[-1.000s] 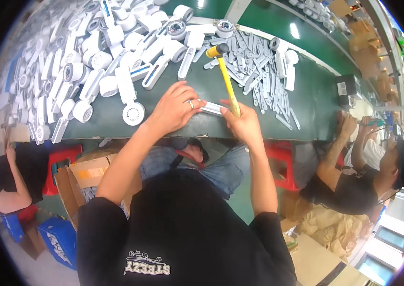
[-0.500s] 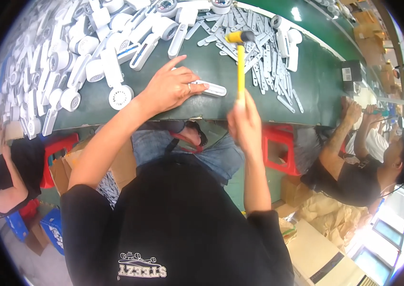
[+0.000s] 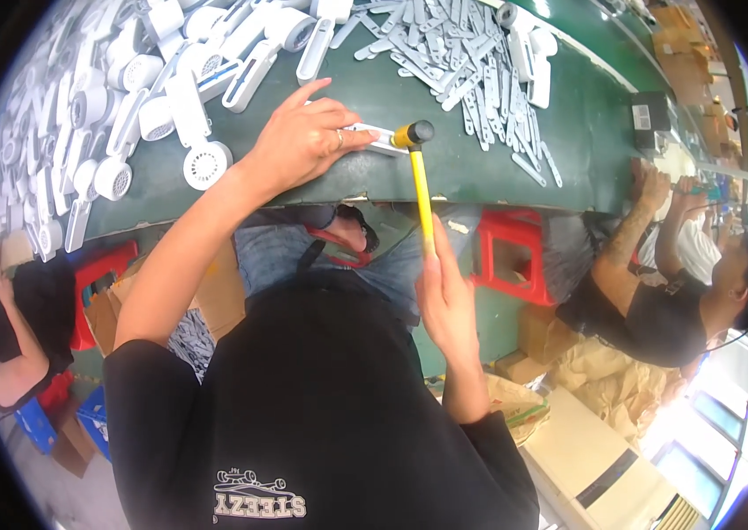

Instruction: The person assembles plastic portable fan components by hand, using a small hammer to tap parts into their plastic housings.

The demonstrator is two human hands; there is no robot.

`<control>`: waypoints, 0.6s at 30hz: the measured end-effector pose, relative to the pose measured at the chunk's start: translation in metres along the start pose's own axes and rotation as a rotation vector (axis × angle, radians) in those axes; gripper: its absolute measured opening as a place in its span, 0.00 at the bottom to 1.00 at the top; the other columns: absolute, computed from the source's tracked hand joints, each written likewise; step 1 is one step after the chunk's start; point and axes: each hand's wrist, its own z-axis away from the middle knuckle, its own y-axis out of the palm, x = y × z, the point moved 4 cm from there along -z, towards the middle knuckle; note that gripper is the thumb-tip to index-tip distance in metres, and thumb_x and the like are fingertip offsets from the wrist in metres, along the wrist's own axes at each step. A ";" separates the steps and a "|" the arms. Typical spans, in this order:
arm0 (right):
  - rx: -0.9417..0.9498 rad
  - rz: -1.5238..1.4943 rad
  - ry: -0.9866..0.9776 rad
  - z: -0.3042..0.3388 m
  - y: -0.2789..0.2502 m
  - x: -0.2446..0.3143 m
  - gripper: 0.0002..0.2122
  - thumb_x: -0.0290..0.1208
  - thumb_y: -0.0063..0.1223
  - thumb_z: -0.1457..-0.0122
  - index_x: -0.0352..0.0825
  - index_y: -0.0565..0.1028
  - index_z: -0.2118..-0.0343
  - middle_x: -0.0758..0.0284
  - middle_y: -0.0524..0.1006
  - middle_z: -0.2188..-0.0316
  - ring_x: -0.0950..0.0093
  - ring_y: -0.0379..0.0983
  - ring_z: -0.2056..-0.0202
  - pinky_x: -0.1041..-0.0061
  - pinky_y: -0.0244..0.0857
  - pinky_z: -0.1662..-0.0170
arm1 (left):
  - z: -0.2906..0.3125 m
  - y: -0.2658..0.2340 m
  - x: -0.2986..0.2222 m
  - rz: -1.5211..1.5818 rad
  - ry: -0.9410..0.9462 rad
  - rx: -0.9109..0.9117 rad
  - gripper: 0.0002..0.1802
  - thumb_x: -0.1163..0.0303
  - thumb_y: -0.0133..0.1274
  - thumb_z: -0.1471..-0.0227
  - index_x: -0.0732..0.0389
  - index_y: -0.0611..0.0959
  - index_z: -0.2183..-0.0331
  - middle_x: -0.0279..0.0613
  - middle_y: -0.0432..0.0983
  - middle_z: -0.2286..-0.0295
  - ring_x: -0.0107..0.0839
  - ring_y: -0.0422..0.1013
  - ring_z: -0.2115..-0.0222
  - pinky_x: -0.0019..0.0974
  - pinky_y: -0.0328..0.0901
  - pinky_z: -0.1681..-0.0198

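Note:
A slim white plastic handle piece lies flat on the green table. My left hand grips it, with the index finger stretched along its top and the thumb side hidden. In my right hand is a mallet with a yellow shaft, held near the shaft's lower end with the fingers wrapped round. The mallet's yellow and black head is at the right end of the handle piece. Whether it touches the piece I cannot tell.
White handheld fans are heaped on the left. Several grey plastic strips form a loose pile at the back right. A red stool stands by the table's front edge. Co-workers sit at both sides; a cardboard box lies lower right.
The raised mallet has swung down and left onto the end of the handle piece, and my right hand has lowered with it. My left hand keeps its hold.

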 end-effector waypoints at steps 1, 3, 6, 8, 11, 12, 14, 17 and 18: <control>-0.022 -0.012 -0.015 0.009 -0.007 0.007 0.25 0.33 0.40 0.24 0.39 0.58 0.26 0.53 0.78 0.72 0.62 0.77 0.74 0.68 0.70 0.65 | 0.000 0.001 0.000 0.009 0.002 -0.004 0.18 0.66 0.66 0.49 0.40 0.92 0.55 0.27 0.85 0.63 0.29 0.79 0.58 0.51 0.65 0.34; -0.068 -0.055 -0.040 0.012 -0.005 0.007 0.25 0.32 0.40 0.24 0.39 0.59 0.26 0.53 0.78 0.71 0.62 0.78 0.74 0.68 0.71 0.65 | 0.000 0.001 0.001 0.018 0.002 -0.010 0.17 0.66 0.66 0.49 0.40 0.92 0.55 0.27 0.85 0.63 0.29 0.79 0.58 0.51 0.65 0.34; -0.055 0.053 0.010 0.004 -0.002 -0.001 0.25 0.31 0.40 0.25 0.39 0.59 0.26 0.53 0.80 0.69 0.66 0.78 0.74 0.70 0.70 0.66 | 0.001 0.002 -0.003 0.035 -0.013 0.001 0.17 0.65 0.66 0.48 0.40 0.92 0.55 0.27 0.85 0.63 0.29 0.79 0.58 0.51 0.64 0.34; -0.068 -0.014 0.005 0.016 -0.009 0.007 0.25 0.30 0.40 0.25 0.39 0.59 0.26 0.53 0.79 0.71 0.66 0.77 0.75 0.71 0.70 0.67 | 0.001 0.000 -0.002 0.059 -0.034 0.026 0.15 0.65 0.66 0.47 0.41 0.92 0.56 0.27 0.85 0.64 0.29 0.79 0.58 0.51 0.65 0.34; -0.162 0.025 -0.129 0.006 0.002 0.001 0.25 0.33 0.39 0.23 0.38 0.59 0.25 0.72 0.69 0.80 0.84 0.65 0.78 0.77 0.63 0.73 | -0.004 -0.004 0.001 0.056 -0.007 -0.001 0.16 0.69 0.68 0.49 0.44 0.93 0.57 0.31 0.85 0.64 0.32 0.80 0.60 0.52 0.66 0.35; -0.075 0.111 -0.060 -0.005 0.007 -0.005 0.25 0.33 0.40 0.23 0.38 0.59 0.25 0.71 0.68 0.80 0.83 0.65 0.78 0.76 0.64 0.72 | -0.005 -0.003 0.001 0.055 -0.004 -0.004 0.16 0.69 0.68 0.49 0.44 0.93 0.57 0.31 0.85 0.64 0.32 0.80 0.60 0.52 0.66 0.35; -0.113 0.069 -0.114 0.011 -0.003 -0.003 0.25 0.33 0.39 0.23 0.40 0.59 0.25 0.70 0.69 0.79 0.82 0.65 0.78 0.75 0.65 0.71 | -0.006 -0.002 0.001 0.074 -0.014 -0.006 0.16 0.68 0.68 0.49 0.43 0.92 0.56 0.31 0.85 0.65 0.31 0.80 0.61 0.52 0.67 0.36; -0.144 0.032 -0.149 0.000 0.006 -0.021 0.25 0.33 0.39 0.23 0.41 0.60 0.25 0.71 0.69 0.79 0.82 0.66 0.77 0.75 0.65 0.71 | -0.007 -0.001 0.000 0.115 -0.016 0.030 0.17 0.69 0.67 0.49 0.45 0.92 0.56 0.33 0.84 0.64 0.33 0.79 0.57 0.54 0.63 0.33; -0.123 0.109 -0.107 -0.004 0.008 -0.024 0.25 0.33 0.40 0.23 0.41 0.59 0.25 0.72 0.68 0.79 0.83 0.65 0.77 0.77 0.64 0.71 | -0.011 -0.001 -0.001 0.114 -0.007 0.026 0.17 0.69 0.67 0.49 0.45 0.92 0.56 0.33 0.84 0.64 0.33 0.79 0.57 0.54 0.63 0.33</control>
